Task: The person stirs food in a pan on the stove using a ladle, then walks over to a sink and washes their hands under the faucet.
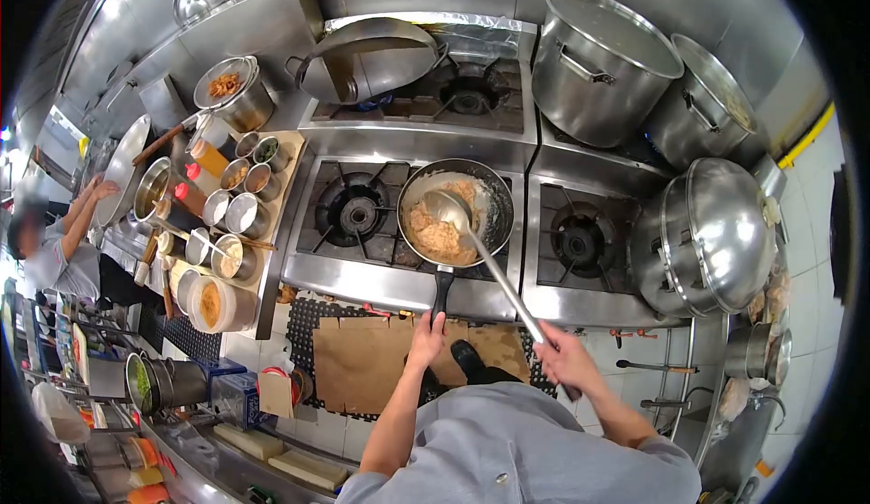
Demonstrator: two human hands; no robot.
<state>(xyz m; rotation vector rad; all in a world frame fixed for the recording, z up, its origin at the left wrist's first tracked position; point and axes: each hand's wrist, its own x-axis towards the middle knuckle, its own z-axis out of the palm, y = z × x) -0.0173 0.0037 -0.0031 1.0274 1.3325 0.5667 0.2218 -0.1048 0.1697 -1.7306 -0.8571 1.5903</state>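
A dark frying pan [497,200] sits on a burner of the front stove, its black handle pointing toward me. My left hand [426,338] is closed around that handle. Inside the pan lies a pale orange-brown, creamy-looking food [435,237], spread over much of the base. My right hand [564,359] grips the long handle of a metal ladle [497,273]. The ladle's bowl rests in the food, tilted, near the pan's middle.
Two tall stockpots [603,69] stand at the back right, above a large domed steamer [716,237]. A wok [367,64] leans on the rear stove. Left, a counter holds metal containers [247,216], squeeze bottles [190,198] and a plastic tub [222,305]. Another person [68,259] stands far left.
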